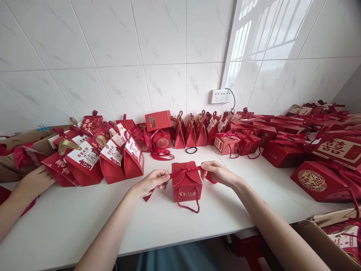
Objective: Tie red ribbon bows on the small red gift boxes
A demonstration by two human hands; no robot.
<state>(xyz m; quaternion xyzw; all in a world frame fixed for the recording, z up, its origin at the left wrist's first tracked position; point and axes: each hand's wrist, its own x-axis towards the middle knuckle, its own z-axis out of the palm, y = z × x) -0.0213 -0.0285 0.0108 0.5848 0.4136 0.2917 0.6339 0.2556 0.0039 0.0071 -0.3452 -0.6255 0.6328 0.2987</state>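
a left hand (pixel 155 179) and a right hand (pixel 214 171) pinch opposite ends of a flat dark-red fabric ribbon (pixel 188 170) knotted over a small red cardboard box (pixel 184 183), upright near the middle of a smooth white tabletop (pixel 158 229). the step appears to be tightening the knot; the next move likely calls for even tension from both sides.
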